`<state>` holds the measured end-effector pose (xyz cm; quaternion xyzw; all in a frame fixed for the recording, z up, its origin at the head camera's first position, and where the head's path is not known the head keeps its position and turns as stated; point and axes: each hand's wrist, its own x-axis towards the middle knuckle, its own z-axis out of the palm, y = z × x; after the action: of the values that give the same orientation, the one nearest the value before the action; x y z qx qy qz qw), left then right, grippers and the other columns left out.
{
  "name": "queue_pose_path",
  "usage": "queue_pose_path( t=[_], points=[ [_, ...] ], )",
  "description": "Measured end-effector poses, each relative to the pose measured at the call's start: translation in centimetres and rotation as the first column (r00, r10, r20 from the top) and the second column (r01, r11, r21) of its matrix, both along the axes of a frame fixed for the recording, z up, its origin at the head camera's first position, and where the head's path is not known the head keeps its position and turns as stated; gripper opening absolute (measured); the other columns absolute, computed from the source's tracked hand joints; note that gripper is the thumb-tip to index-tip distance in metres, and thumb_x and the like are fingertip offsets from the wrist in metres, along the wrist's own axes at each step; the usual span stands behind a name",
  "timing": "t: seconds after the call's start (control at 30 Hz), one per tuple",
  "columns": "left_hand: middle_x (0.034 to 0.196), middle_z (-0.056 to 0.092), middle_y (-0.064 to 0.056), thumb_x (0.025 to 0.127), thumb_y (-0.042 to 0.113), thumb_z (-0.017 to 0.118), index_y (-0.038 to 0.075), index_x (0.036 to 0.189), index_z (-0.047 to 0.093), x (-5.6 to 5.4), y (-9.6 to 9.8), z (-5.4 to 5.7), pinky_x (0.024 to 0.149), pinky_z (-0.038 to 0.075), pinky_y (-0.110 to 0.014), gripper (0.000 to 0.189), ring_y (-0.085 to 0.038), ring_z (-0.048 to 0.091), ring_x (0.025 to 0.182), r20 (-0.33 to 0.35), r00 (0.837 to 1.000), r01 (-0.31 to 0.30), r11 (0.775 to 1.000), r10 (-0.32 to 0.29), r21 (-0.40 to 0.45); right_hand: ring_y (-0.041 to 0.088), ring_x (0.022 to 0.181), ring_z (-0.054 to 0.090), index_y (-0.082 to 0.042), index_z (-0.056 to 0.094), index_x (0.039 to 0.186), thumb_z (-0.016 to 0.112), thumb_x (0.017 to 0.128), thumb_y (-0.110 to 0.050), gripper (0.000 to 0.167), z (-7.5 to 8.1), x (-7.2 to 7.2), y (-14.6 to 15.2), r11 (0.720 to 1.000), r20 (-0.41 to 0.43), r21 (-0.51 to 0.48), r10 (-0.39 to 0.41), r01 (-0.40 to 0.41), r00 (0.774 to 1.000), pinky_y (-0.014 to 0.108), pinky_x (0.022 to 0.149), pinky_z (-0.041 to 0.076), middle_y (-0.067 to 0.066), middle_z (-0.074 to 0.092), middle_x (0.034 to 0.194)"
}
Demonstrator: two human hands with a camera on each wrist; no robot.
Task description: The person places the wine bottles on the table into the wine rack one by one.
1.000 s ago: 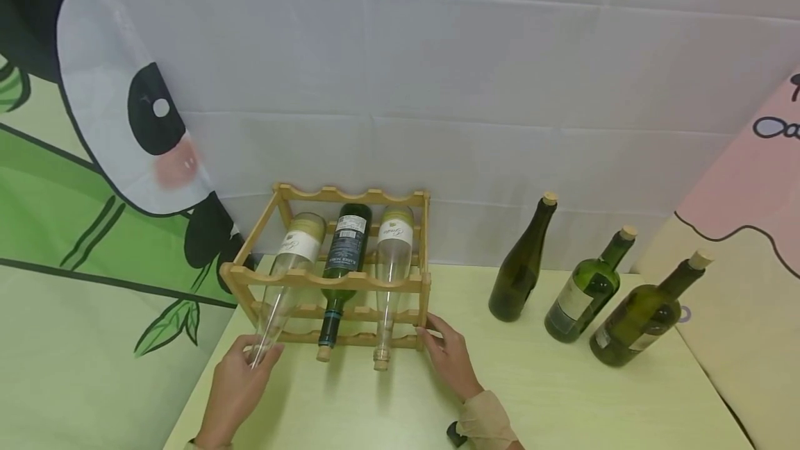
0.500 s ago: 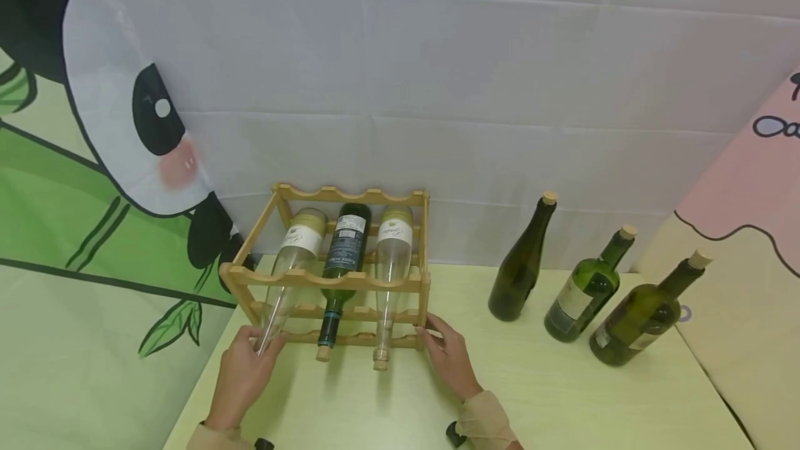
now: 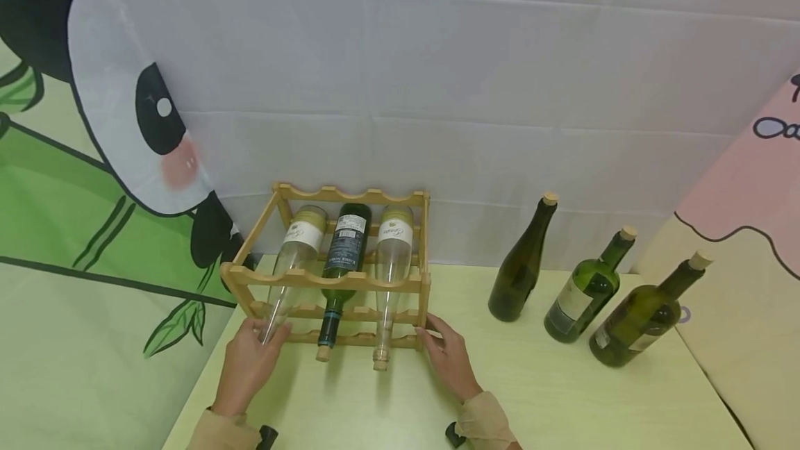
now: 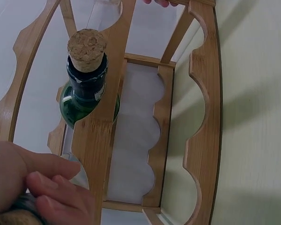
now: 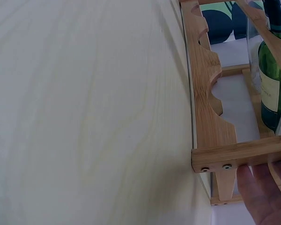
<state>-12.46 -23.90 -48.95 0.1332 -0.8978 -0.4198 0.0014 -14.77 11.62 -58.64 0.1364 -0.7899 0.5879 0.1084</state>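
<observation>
My left hand [image 3: 246,364] grips the neck of a clear glass bottle [image 3: 301,248], which lies in the left slot of the wooden wine rack [image 3: 275,276], its labelled base toward the wall. In the left wrist view the fingers [image 4: 63,197] curl round the neck, close beside the front rail. A green wine bottle [image 3: 344,255] with a cork fills the middle slot, and a second clear bottle [image 3: 394,255] the one to its right. My right hand [image 3: 451,361] holds the rack's right side; its fingertips [image 4: 161,2] show inside the frame in the left wrist view.
Three corked bottles stand upright on the table at the right: a dark slim one [image 3: 521,262], a green one [image 3: 581,297] and an olive one [image 3: 644,314]. The rack's lower tier [image 4: 203,117] has bare notches. A printed cloth wall [image 3: 469,123] rises behind.
My left hand has moved forward, and the clear bottle in it has slid deeper into the left slot, its base nearer the wall. The right hand keeps its place on the rack.
</observation>
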Motion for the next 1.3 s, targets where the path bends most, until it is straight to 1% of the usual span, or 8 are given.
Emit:
queue_pose_path(
  t=[0.1,0.17,0.23,0.33,0.4,0.47,0.8,1.3],
  points=[
    [0.089,0.06,-0.009,0.106,0.053,0.064,-0.01,0.14,0.047,0.0,-0.2,-0.2,0.062,0.045,-0.035,0.073,-0.022,0.055,0.076,0.026,1.0,0.01,0.998,-0.012,0.063,0.03,0.121,0.071,-0.008,0.066,0.143,0.065,0.11,-0.02,0.035,0.0,0.0,0.0,1.0,-0.002,0.001,0.0,0.0,1.0,0.038,0.1,0.059,0.008,0.074,0.126],
    [0.086,0.059,-0.007,0.107,0.053,0.064,-0.006,0.136,0.049,0.3,-0.3,-0.4,0.062,0.046,-0.032,0.068,-0.018,0.055,0.072,0.04,0.999,0.006,0.985,-0.013,0.173,0.03,0.121,0.071,-0.008,0.067,0.142,0.066,0.109,-0.02,0.035,0.1,0.0,0.0,1.0,0.005,-0.007,0.0,0.0,1.0,0.038,0.1,0.059,0.007,0.075,0.125],
    [0.084,0.058,-0.004,0.108,0.051,0.063,-0.003,0.13,0.051,0.6,-0.4,-0.6,0.06,0.047,-0.029,0.06,-0.014,0.053,0.067,0.057,0.998,-0.004,0.946,-0.016,0.325,0.03,0.121,0.071,-0.009,0.067,0.142,0.066,0.109,-0.02,0.035,0.2,0.1,0.0,1.0,0.008,-0.018,0.003,-0.003,1.0,0.038,0.1,0.059,0.006,0.075,0.125],
    [0.079,0.055,-0.001,0.11,0.048,0.061,0.003,0.117,0.055,1.1,-0.4,-1.0,0.055,0.043,-0.026,0.046,-0.01,0.046,0.058,0.064,0.998,-0.014,0.858,-0.023,0.514,0.03,0.12,0.071,-0.009,0.068,0.141,0.067,0.109,-0.019,0.034,0.2,0.1,0.0,1.0,0.005,-0.025,0.003,-0.003,1.0,0.038,0.1,0.059,0.006,0.075,0.124],
    [0.077,0.052,0.002,0.111,0.047,0.059,0.005,0.116,0.058,1.4,-0.4,-1.3,0.052,0.039,-0.024,0.042,-0.008,0.042,0.055,0.056,0.998,-0.005,0.816,-0.034,0.578,0.029,0.12,0.071,-0.009,0.067,0.141,0.066,0.109,-0.018,0.034,0.2,0.1,0.0,1.0,-0.007,-0.023,0.002,-0.002,1.0,0.038,0.099,0.06,0.006,0.075,0.124],
    [0.072,0.047,0.004,0.112,0.046,0.058,0.007,0.113,0.06,1.6,-0.5,-1.5,0.051,0.036,-0.022,0.039,-0.007,0.037,0.053,0.038,0.998,0.011,0.798,-0.042,0.602,0.029,0.119,0.071,-0.009,0.068,0.141,0.066,0.109,-0.018,0.034,0.2,0.1,0.0,1.0,-0.013,-0.019,-0.002,0.002,1.0,0.039,0.099,0.06,0.007,0.075,0.123],
    [0.069,0.04,0.004,0.112,0.041,0.058,0.008,0.098,0.058,0.8,-0.7,-1.6,0.053,0.034,-0.023,0.036,-0.008,0.034,0.053,0.005,0.998,0.05,0.812,-0.065,0.582,0.03,0.118,0.072,-0.01,0.067,0.142,0.066,0.109,-0.019,0.034,0.1,0.1,-0.1,1.0,0.004,-0.02,0.0,0.0,1.0,0.04,0.099,0.06,0.005,0.075,0.124],
    [0.073,0.043,0.006,0.113,0.043,0.055,0.002,0.119,0.06,-0.6,-0.8,-1.4,0.055,0.036,-0.022,0.042,-0.006,0.036,0.056,0.019,0.995,0.067,0.819,-0.095,0.57,0.03,0.12,0.072,-0.01,0.067,0.142,0.066,0.109,-0.02,0.035,0.0,0.0,0.0,1.0,0.013,-0.023,0.001,-0.001,1.0,0.037,0.1,0.059,0.005,0.075,0.124]
  ],
)
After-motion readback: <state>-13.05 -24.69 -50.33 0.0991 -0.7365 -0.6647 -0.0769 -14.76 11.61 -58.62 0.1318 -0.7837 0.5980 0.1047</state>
